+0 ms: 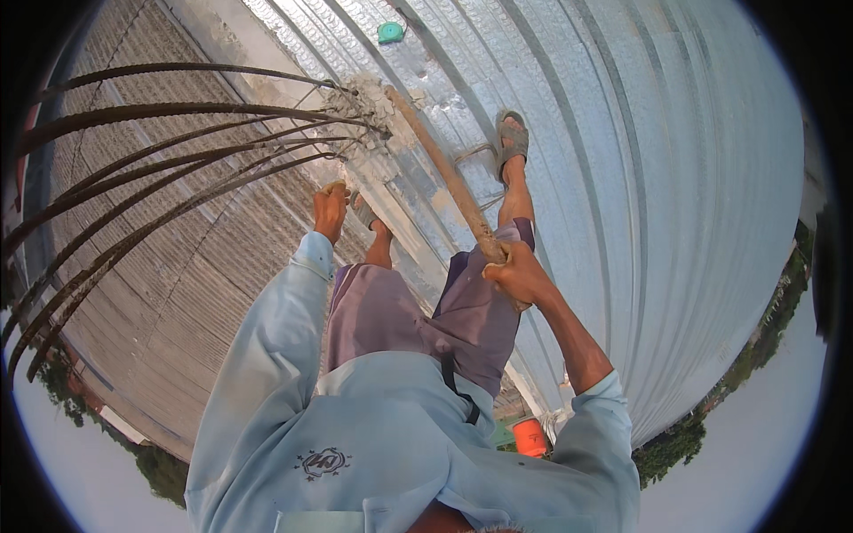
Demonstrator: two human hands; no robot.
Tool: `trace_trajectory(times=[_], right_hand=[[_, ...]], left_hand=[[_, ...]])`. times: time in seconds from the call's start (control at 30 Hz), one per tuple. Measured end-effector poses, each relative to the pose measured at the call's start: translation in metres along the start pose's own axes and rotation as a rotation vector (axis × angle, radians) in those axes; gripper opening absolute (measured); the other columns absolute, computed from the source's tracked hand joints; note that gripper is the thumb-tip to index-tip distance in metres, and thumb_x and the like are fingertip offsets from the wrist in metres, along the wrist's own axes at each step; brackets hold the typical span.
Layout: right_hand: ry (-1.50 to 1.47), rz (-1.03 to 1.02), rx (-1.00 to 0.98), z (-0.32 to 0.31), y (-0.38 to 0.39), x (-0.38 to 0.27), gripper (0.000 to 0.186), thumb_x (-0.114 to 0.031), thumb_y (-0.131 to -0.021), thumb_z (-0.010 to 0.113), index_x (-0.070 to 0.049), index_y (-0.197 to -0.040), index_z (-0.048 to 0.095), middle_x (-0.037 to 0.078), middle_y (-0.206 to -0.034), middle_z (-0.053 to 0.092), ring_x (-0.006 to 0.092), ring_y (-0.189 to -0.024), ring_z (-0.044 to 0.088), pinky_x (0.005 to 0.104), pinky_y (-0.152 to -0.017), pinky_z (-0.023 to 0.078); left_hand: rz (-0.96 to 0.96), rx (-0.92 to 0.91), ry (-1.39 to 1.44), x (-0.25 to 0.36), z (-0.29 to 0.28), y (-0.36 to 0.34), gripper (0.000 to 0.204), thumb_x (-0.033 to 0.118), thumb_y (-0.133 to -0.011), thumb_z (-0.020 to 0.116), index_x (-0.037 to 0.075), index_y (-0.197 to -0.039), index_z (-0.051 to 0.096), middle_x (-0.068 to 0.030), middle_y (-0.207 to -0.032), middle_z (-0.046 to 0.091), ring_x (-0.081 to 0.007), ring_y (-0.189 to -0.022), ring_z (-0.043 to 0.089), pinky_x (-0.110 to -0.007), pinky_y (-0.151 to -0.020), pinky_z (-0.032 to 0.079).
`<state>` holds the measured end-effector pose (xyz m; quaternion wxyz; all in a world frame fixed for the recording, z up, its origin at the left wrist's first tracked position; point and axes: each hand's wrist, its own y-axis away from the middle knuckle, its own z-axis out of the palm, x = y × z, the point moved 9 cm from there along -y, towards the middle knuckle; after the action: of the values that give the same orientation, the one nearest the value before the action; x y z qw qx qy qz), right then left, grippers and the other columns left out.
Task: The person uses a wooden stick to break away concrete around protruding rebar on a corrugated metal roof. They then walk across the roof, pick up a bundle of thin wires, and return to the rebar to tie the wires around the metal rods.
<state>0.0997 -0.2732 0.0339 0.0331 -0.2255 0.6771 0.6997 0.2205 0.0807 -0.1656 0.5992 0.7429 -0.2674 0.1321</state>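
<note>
My right hand [520, 274] is wrapped round the lower end of a long wooden pole [440, 164]. The pole slants up and to the left, and its far end is by the broken concrete [364, 99] at the foot of the steel bars. Lower left of that concrete, my left hand [330, 211] is closed with its fingertips together, just above my sandalled left foot. Whatever it may hold is too small to make out. Several rusty ribbed steel bars [178, 111] rise out of the concrete and bend toward the left rim.
Shiny corrugated metal sheeting [657, 195] spreads on the right, where my right foot stands. Brown corrugated roofing [178, 293] lies on the left, with a narrow concrete ledge [404, 218] between them. A teal tape measure [390, 33] is at the top; an orange bucket [530, 437] is behind me.
</note>
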Motion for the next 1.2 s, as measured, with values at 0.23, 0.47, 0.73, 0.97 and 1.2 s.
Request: trace_trajectory(times=[0.23,0.47,0.73,0.97,1.2], right_hand=[[0.460,-0.147,0.140,-0.094,-0.144,0.003,0.033,-0.008,-0.073,0.067,0.007,-0.102,0.060,0.019,-0.075,0.062,0.0269,-0.065,0.062,0.0390,-0.065,0.050],[0.605,-0.208,0.168,-0.161,-0.258,0.020,0.051,-0.006,-0.073,0.066,0.007,-0.121,0.055,0.023,-0.076,0.063,0.0372,-0.069,0.063,0.0423,-0.068,0.050],[0.606,-0.302,0.146,-0.175,-0.293,0.063,0.047,-0.003,-0.070,0.067,0.006,-0.116,0.057,0.025,-0.076,0.063,0.0415,-0.070,0.063,0.0448,-0.067,0.050],[0.806,-0.133,0.241,-0.217,-0.353,0.104,0.037,-0.008,-0.071,0.067,0.001,-0.105,0.056,0.027,-0.081,0.065,0.0475,-0.079,0.062,0.0526,-0.071,0.048],[0.993,-0.174,0.381,-0.239,-0.406,0.122,0.031,-0.014,-0.075,0.066,0.001,-0.098,0.050,0.027,-0.092,0.063,0.0461,-0.085,0.063,0.0537,-0.074,0.050]], left_hand=[[-0.199,0.011,0.001,-0.141,0.067,-0.118,0.041,0.032,-0.093,0.056,0.001,-0.120,0.062,-0.0119,-0.103,0.067,-0.0189,-0.084,0.060,-0.034,-0.070,0.048],[-0.118,0.159,0.151,-0.134,0.151,-0.226,0.067,0.035,-0.096,0.053,-0.003,-0.148,0.031,-0.0227,-0.147,0.042,-0.0315,-0.134,0.042,-0.038,-0.108,0.036],[0.008,0.223,0.226,-0.042,0.256,-0.216,0.056,0.031,-0.095,0.060,-0.001,-0.137,0.042,-0.0192,-0.125,0.056,-0.0259,-0.110,0.055,-0.038,-0.095,0.043],[-0.045,0.425,0.303,-0.099,0.186,-0.218,0.039,0.023,-0.092,0.060,0.000,-0.122,0.053,-0.0146,-0.111,0.062,-0.0252,-0.099,0.060,-0.037,-0.088,0.046],[-0.246,0.070,0.526,-0.130,0.153,-0.213,0.055,0.027,-0.100,0.041,0.001,-0.148,0.034,-0.0182,-0.134,0.056,-0.0293,-0.119,0.056,-0.042,-0.103,0.040]])
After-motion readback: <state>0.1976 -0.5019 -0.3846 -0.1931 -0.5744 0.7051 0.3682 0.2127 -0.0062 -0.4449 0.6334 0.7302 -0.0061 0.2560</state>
